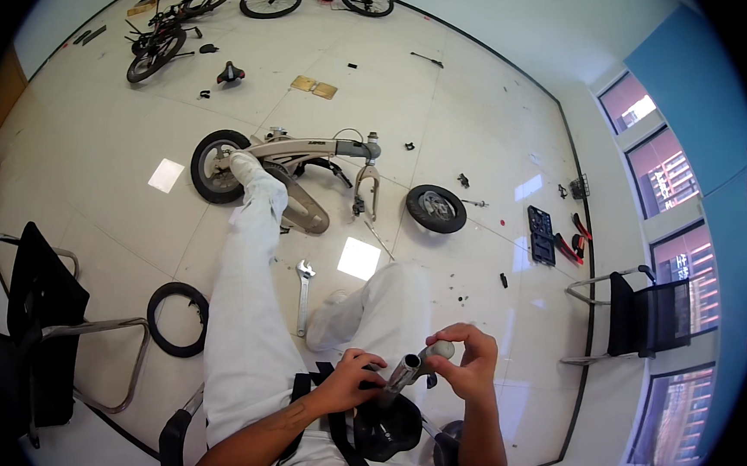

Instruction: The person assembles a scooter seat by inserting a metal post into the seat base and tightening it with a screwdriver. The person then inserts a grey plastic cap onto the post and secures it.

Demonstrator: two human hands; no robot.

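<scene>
One metal tube (398, 380) is held by left fingers (364, 356), a grey knob (441, 349) pinched by right fingers (465, 333); through loosened grip, either could be dropped.

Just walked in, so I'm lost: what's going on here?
A seated person handles bike parts: the left hand is at a metal tube over a black saddle, the right hand pinches a grey round-ended piece beside the tube. On the floor lie a bike frame, its fork bare, a loose wheel and a wrench.
</scene>
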